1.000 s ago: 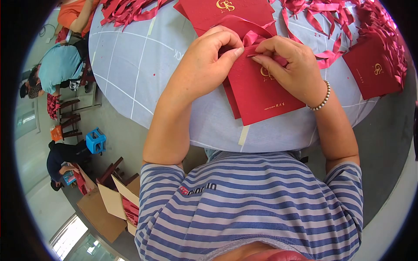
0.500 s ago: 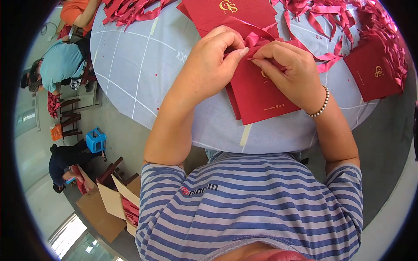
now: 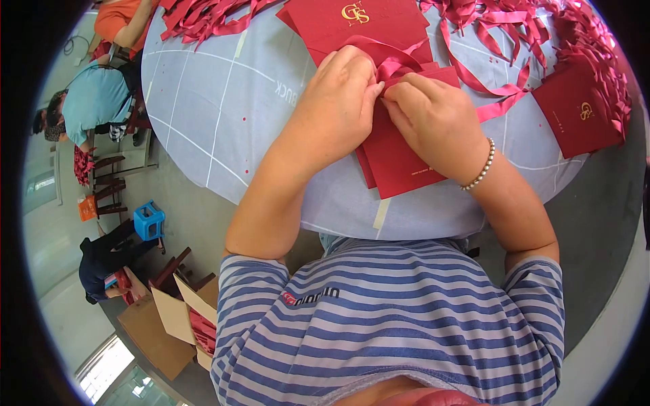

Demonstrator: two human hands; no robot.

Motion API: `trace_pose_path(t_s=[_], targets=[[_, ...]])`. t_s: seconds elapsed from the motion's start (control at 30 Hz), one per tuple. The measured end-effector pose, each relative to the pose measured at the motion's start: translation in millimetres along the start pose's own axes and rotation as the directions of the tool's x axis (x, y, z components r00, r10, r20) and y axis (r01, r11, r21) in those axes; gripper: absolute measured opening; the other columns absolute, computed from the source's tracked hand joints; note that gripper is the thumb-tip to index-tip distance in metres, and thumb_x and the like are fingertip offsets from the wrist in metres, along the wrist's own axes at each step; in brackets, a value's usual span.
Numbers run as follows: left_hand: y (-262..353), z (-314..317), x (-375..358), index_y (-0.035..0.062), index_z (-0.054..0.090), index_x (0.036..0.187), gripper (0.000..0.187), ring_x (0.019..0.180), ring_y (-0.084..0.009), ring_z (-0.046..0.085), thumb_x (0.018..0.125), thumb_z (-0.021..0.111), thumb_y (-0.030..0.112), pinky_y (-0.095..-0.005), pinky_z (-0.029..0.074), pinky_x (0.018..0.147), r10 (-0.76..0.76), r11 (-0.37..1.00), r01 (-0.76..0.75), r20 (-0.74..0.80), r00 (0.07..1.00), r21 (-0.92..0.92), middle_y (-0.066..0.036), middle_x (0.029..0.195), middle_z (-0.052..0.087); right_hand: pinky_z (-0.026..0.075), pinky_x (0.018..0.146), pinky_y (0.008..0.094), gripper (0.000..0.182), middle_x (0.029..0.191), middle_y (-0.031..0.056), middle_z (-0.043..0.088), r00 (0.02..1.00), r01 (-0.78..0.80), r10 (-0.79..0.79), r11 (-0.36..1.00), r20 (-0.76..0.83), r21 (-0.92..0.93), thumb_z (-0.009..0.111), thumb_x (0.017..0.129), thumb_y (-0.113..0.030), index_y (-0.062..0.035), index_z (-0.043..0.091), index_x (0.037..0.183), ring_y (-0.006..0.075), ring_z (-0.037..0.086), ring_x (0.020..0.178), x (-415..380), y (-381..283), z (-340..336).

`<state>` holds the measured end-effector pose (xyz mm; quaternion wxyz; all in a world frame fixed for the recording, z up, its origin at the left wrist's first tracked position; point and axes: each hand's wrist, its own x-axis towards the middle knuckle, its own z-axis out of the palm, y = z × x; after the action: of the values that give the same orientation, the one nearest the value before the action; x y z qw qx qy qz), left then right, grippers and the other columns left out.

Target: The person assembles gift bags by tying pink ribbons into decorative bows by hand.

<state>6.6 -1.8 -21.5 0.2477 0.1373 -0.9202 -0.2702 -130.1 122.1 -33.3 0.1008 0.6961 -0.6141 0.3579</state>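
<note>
A red paper gift bag with small gold print lies before me, another red piece showing beneath its left edge. At its top edge my left hand is closed, thumb and fingertips pinching a red ribbon. Right beside it, my right hand is also closed, its fingertips bunched on the same ribbon. Just what sits between the right fingertips is partly hidden. Both hands cover much of the bag's front. Beyond them lie more red bags with a gold logo.
Loose red ribbons lie at the back right, and a ribbon heap at the back left. Ribboned bags are piled at right on the checked tablecloth. Left on the floor are a blue stool, an open carton and other people.
My right hand has moved slightly left and turned, its fingers curling tighter beside the left hand. At left, a bending person has shifted a little.
</note>
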Motion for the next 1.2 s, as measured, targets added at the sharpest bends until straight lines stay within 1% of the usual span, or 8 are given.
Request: trace_pose_path(t_s=[0.3,0.4,0.5,0.63,0.93,1.03,1.13,1.2], targets=[[4,-1,2,-0.0036,0.052,0.087,0.008,0.093,-0.0373,0.058,0.09,0.058,0.0,-0.0407,0.049,0.082,0.113,0.991,-0.109,-0.043,0.993,0.072,-0.018,0.102,0.059,0.054,0.057,0.0353,0.01,0.077,0.0077,0.06,0.999,-0.018,0.024,0.989,0.044,-0.147,0.065,0.08,-0.012,-0.0056,0.057,0.082,0.0236,0.065,0.066,0,-11,8],[3,-2,3,-0.0036,0.054,0.088,0.007,0.093,-0.0354,0.059,0.091,0.059,0.001,-0.0392,0.049,0.082,0.045,0.998,-0.047,-0.036,0.998,-0.031,-0.018,0.104,0.06,0.054,0.059,0.0374,0.012,0.078,0.0099,0.063,0.996,-0.091,0.091,0.995,0.002,-0.05,0.068,0.082,-0.011,-0.0034,0.06,0.084,0.0269,0.066,0.067,1,-7,9],[0,-6,4,-0.0035,0.056,0.088,0.008,0.093,-0.0321,0.06,0.092,0.06,0.001,-0.0374,0.049,0.081,0.021,0.996,-0.024,-0.043,0.999,-0.085,-0.016,0.105,0.06,0.055,0.064,0.0396,0.012,0.084,0.0122,0.068,0.978,-0.206,0.202,0.938,0.042,0.278,0.074,0.082,-0.011,-0.0032,0.071,0.091,0.0319,0.067,0.073,10,-1,-5],[0,-10,3,-0.0033,0.057,0.089,0.008,0.092,-0.0296,0.06,0.093,0.061,0.002,-0.0355,0.049,0.08,0.003,0.997,-0.005,-0.022,1.0,-0.078,-0.014,0.104,0.06,0.055,0.063,0.0393,0.011,0.084,0.0126,0.068,0.99,-0.142,0.128,0.93,0.066,0.338,0.074,0.082,-0.01,-0.0021,0.07,0.089,0.0311,0.068,0.071,6,6,-12],[10,-16,6,-0.0018,0.059,0.091,0.018,0.109,-0.033,0.061,0.079,0.072,-0.003,-0.0374,0.05,0.091,0.063,0.99,-0.061,0.013,0.998,-0.124,-0.015,0.12,0.061,0.05,0.081,0.0372,0.019,0.084,0.0076,0.063,0.997,-0.041,0.044,0.998,-0.062,0.054,0.077,0.076,-0.008,-0.0058,0.066,0.091,0.0283,0.06,0.087,15,14,-23],[8,-13,6,-0.0006,0.061,0.088,0.022,0.118,-0.0344,0.057,0.073,0.076,-0.002,-0.0404,0.048,0.097,0.133,0.991,-0.132,0.041,0.99,-0.022,-0.015,0.13,0.06,0.051,0.074,0.0357,0.015,0.083,0.0092,0.063,0.989,-0.098,0.086,0.991,0.122,0.095,0.077,0.079,-0.008,-0.0035,0.068,0.091,0.0266,0.061,0.08,15,19,-41],[14,-11,7,0.0008,0.063,0.083,0.021,0.124,-0.0364,0.053,0.068,0.078,-0.002,-0.045,0.044,0.102,0.237,0.971,-0.237,-0.014,0.971,-0.012,-0.014,0.135,0.058,0.048,0.06,0.0351,0.014,0.08,0.0128,0.064,0.894,-0.416,0.234,0.748,0.381,0.517,0.074,0.088,-0.01,0.0034,0.07,0.089,0.0242,0.058,0.063,16,27,-51],[17,-10,7,0.0019,0.064,0.079,0.021,0.13,-0.0389,0.048,0.065,0.079,0.0,-0.0487,0.04,0.107,0.308,0.951,-0.304,-0.062,0.949,0.063,-0.015,0.141,0.055,0.048,0.06,0.0355,0.016,0.079,0.0146,0.064,0.869,-0.45,0.254,0.763,0.425,0.463,0.072,0.089,-0.012,0.0037,0.07,0.088,0.0241,0.058,0.063,19,33,-53]])
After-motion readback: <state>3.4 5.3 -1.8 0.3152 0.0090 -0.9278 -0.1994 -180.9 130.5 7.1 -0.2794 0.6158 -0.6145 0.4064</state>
